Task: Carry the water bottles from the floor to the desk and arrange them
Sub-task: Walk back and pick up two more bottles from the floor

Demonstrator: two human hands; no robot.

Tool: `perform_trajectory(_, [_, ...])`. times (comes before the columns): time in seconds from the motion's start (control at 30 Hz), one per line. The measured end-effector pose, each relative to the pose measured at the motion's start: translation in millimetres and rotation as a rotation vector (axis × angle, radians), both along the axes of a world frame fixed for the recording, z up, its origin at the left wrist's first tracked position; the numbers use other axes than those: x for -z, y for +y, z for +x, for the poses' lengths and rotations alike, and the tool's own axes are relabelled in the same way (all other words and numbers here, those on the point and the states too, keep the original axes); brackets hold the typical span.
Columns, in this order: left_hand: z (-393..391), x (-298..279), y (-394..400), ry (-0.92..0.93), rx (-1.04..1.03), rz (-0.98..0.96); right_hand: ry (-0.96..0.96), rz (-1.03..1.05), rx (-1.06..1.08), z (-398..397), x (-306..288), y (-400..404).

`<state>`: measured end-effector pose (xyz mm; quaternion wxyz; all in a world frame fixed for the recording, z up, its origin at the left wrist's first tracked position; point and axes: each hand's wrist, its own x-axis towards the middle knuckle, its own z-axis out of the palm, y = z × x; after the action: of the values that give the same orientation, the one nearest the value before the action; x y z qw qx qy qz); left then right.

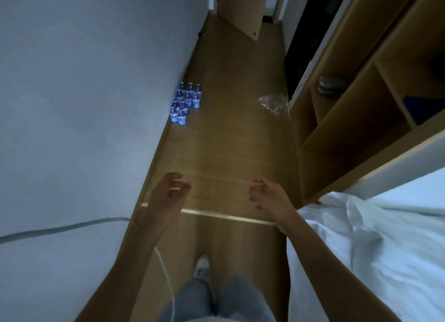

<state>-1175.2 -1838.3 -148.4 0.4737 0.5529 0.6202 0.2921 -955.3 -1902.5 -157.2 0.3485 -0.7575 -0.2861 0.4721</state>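
Ahead, dim blurred water bottles [185,102]; left hand [168,196], right hand [269,198] loosely curled, empty.

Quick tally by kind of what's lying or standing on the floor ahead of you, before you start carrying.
Water bottles: about 8, standing clustered against the left wall; overlap and blur make the exact count uncertain
Crumpled clear plastic wrap: 1, by the wooden shelf unit
Total: about 9
Left hand and right hand hold nothing.

Both your arms reached forward, holding nothing
Your left hand [168,196] and right hand [271,198] hung with loosely curled fingers
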Motion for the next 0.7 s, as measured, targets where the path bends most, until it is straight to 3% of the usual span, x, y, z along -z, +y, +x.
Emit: perform_trajectory(0.7, [283.3, 1.3, 566.3, 0.043, -0.081, -0.018, -0.033, 0.028, -0.176, 302.4, -6.8, 596.4])
